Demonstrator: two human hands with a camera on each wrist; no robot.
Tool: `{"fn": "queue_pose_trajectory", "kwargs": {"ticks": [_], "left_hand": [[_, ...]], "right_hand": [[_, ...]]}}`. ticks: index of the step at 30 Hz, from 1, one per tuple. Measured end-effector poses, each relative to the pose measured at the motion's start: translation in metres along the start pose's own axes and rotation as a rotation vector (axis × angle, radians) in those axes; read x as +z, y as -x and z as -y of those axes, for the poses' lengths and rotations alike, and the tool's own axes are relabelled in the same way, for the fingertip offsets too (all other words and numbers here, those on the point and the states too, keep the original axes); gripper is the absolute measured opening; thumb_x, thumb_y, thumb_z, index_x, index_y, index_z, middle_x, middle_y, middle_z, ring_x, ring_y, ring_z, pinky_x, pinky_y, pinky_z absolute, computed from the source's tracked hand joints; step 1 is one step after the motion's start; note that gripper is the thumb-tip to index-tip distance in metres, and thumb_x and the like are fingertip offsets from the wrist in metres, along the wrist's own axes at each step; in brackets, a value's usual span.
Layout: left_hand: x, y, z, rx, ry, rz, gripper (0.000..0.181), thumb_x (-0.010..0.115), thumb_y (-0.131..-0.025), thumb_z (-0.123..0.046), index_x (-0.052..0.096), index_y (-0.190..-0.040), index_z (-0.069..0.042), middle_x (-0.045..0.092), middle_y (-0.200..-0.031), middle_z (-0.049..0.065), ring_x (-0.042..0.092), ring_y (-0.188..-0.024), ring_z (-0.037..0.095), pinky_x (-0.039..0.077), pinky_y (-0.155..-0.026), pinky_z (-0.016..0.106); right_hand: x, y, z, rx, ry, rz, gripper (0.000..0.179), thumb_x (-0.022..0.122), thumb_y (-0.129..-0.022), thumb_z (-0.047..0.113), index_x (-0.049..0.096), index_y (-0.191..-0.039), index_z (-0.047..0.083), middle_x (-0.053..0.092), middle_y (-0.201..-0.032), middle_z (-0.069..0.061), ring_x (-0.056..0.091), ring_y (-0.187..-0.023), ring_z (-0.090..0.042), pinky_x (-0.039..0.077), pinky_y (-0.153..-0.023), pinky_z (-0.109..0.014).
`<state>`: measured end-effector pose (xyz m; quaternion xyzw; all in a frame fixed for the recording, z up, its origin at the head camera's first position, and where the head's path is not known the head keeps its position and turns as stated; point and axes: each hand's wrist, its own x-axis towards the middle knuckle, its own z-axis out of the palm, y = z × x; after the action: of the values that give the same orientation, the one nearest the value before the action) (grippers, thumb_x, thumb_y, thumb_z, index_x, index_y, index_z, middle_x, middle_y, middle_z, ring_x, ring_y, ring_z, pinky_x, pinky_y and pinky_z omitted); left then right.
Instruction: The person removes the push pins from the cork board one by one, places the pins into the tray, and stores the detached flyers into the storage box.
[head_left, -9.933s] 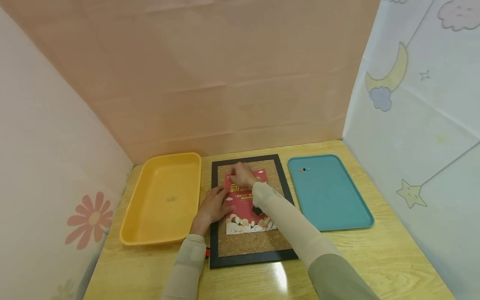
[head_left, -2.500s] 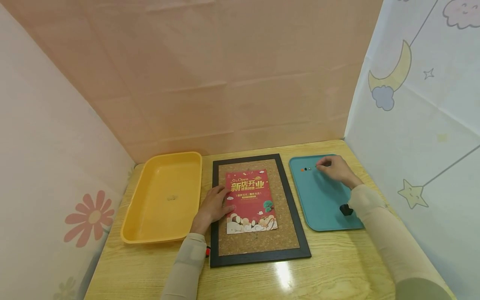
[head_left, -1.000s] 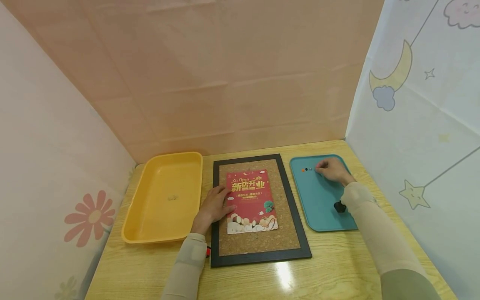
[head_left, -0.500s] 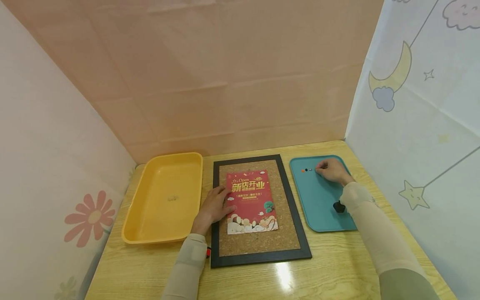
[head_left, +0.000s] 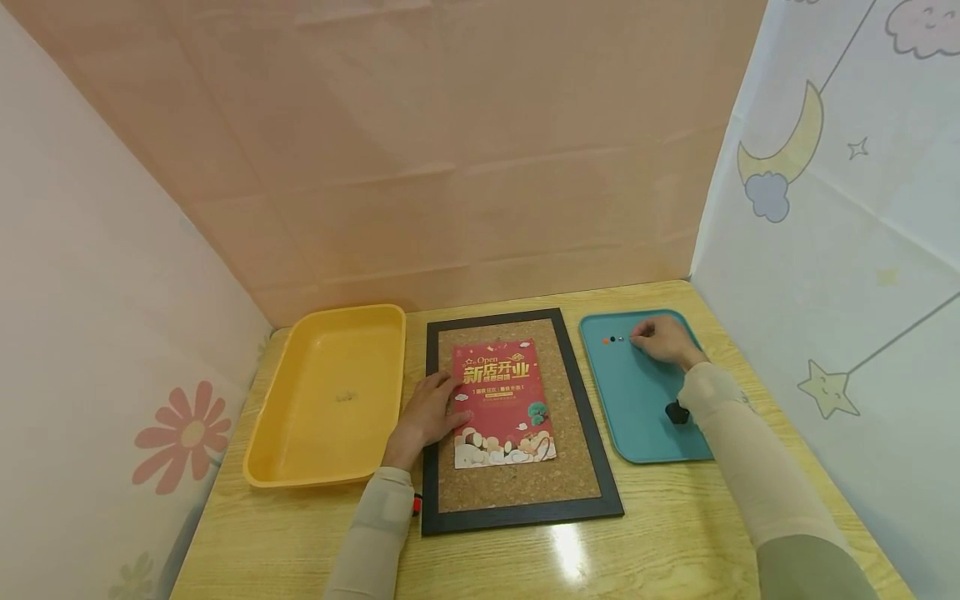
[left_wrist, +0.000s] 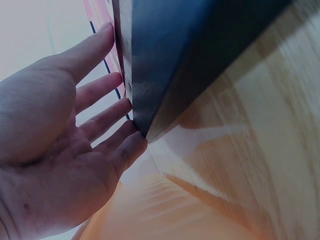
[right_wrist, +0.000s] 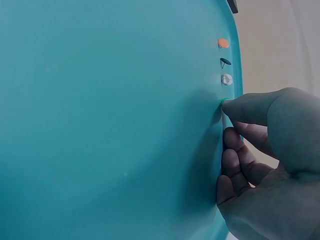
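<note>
My left hand (head_left: 429, 411) rests with spread fingers over the left side of the black-framed corkboard (head_left: 517, 485), its fingertips on the left edge of a red poster (head_left: 501, 425). In the left wrist view, those fingers lie against the dark frame (left_wrist: 155, 55). My right hand (head_left: 665, 342) is at the far end of the blue tray (head_left: 645, 417); thumb and forefinger pinch a green thumbtack (right_wrist: 224, 101), mostly hidden by the fingertip. Beside it in a row lie an orange thumbtack (right_wrist: 223, 43), a black one (right_wrist: 225, 62) and a silver one (right_wrist: 227, 79).
A deep yellow tray (head_left: 326, 481) stands left of the corkboard on the wooden table (head_left: 480, 562). Behind the table hangs a plain peach cloth (head_left: 465, 167). Pale printed sheets (head_left: 847, 275) wall in both sides. A small red and black object (head_left: 417, 505) sits by the left wrist.
From the poster's upper left corner, my right hand has moved to the blue tray, where it has stayed nearly still for the last second. The left hand has kept its place.
</note>
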<state>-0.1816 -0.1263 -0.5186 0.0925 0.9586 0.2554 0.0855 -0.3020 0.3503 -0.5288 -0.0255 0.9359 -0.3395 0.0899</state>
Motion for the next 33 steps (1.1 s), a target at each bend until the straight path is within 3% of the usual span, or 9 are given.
{"fn": "queue_pose_trajectory", "kwargs": {"ticks": [12, 25, 33], "left_hand": [[-0.0007, 0.0003, 0.0001, 0.002, 0.005, 0.002, 0.076, 0.091, -0.097, -0.026, 0.058, -0.163, -0.007, 0.051, -0.172, 0.022, 0.043, -0.163, 0.045, 0.041, -0.133, 0.069], [-0.0006, -0.0006, -0.0003, 0.008, 0.004, -0.004, 0.076, 0.091, -0.097, -0.027, 0.058, -0.163, -0.007, 0.052, -0.171, 0.021, 0.044, -0.162, 0.044, 0.042, -0.134, 0.068], [-0.0005, 0.0000, 0.0000, 0.007, -0.001, -0.002, 0.076, 0.091, -0.097, -0.027, 0.058, -0.163, -0.008, 0.052, -0.171, 0.021, 0.044, -0.163, 0.044, 0.042, -0.134, 0.067]], "right_hand": [[0.0014, -0.0050, -0.0040, 0.007, -0.011, -0.004, 0.026, 0.063, -0.115, 0.016, 0.074, -0.126, -0.005, 0.072, -0.129, -0.029, 0.067, -0.110, -0.039, 0.058, -0.091, -0.050], [0.0008, -0.0028, -0.0039, -0.009, -0.013, -0.006, 0.027, 0.065, -0.114, 0.015, 0.074, -0.127, -0.007, 0.070, -0.131, -0.032, 0.066, -0.118, -0.045, 0.058, -0.099, -0.059], [0.0010, -0.0019, -0.0034, -0.004, -0.028, 0.009, 0.031, 0.066, -0.113, 0.014, 0.070, -0.135, -0.008, 0.068, -0.131, -0.032, 0.066, -0.117, -0.043, 0.057, -0.096, -0.054]]}}
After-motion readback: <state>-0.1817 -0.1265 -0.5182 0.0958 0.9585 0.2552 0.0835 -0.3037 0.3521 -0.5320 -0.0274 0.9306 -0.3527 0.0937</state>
